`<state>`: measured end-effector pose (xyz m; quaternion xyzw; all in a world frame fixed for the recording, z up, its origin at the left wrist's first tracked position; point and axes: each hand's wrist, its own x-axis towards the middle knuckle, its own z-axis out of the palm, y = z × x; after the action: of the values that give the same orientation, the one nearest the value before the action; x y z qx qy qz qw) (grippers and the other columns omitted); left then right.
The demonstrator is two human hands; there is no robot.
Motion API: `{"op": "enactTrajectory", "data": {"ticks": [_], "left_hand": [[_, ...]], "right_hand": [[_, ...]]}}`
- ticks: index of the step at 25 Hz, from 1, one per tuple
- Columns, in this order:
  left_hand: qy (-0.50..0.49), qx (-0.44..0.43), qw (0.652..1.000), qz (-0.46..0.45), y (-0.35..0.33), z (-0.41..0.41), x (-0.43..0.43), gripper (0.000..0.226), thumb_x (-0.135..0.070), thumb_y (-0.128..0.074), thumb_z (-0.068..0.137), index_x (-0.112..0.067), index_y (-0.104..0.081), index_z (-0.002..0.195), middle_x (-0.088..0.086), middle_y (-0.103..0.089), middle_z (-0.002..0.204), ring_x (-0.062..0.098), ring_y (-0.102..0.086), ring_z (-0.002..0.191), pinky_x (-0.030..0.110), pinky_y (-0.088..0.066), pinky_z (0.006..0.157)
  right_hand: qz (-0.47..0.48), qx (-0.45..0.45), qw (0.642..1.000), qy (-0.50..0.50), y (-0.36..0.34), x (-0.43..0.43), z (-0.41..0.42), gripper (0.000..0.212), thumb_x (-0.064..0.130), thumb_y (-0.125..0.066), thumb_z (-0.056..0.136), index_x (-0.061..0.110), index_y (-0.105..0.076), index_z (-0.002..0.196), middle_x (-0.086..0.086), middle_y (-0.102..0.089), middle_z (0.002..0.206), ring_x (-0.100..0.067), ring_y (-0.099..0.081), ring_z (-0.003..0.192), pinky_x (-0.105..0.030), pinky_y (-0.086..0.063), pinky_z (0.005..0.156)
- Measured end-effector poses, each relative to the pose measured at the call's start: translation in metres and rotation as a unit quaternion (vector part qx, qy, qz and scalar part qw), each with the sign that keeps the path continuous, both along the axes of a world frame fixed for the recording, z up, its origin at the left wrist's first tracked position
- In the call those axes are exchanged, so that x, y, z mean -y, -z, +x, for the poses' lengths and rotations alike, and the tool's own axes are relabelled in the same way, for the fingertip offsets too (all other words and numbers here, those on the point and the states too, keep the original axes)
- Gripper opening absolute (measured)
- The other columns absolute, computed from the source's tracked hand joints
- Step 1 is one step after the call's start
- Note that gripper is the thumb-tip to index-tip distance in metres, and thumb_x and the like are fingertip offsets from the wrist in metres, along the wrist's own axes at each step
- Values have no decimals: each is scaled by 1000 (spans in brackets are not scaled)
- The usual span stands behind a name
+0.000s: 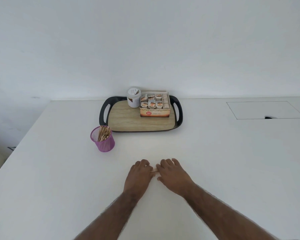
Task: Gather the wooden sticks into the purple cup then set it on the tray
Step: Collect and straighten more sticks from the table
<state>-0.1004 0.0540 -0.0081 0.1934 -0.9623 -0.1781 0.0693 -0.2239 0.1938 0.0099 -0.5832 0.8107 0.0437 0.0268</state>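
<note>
Wooden sticks [154, 170] bunch on the counter [215, 153] between my left hand [140, 172] and right hand [171, 171], each curled over an end. Gathering step, I judge; next they go into the purple cup [103, 141] ahead-left, just beside the tray [102, 110].

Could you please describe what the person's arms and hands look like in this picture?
Both the left hand and the right hand are bare: no gloves, rings or watch show. The left forearm and right forearm are bare too, with visible hair, and no sleeve enters the frame.
</note>
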Motion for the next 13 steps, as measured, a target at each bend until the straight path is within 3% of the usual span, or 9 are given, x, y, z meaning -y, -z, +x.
{"op": "enactTrajectory", "data": {"ticks": [4, 7, 13], "left_hand": [[14, -4, 1000, -22, 1, -5, 0, 21, -30, -52, 102, -25, -73, 104, -8, -60, 104, 16, -53, 97, 29, -38, 86], [23, 1, 999, -31, 2, -6, 1, 19, -26, -52, 101, -23, -71, 98, -6, -59, 98, 18, -53, 92, 30, -38, 82], [24, 11, 1000, -14, 3, -6, 2, 17, -22, -51, 101, -22, -66, 94, -5, -58, 97, 18, -52, 90, 29, -39, 81]], "right_hand": [[-4, -19, 1000, 14, -7, 3, 11, 8, 22, -60, 94, 18, -67, 90, -2, -62, 97, -24, -61, 92, -39, -49, 88], [-10, -13, 999, 38, -12, 6, 17, 11, 10, -68, 81, 20, -64, 79, 0, -61, 84, -21, -60, 77, -35, -49, 68], [-11, 5, 999, 46, -11, 9, 17, 22, 2, -44, 93, 14, -61, 102, -7, -57, 107, -27, -53, 100, -40, -40, 85]]}}
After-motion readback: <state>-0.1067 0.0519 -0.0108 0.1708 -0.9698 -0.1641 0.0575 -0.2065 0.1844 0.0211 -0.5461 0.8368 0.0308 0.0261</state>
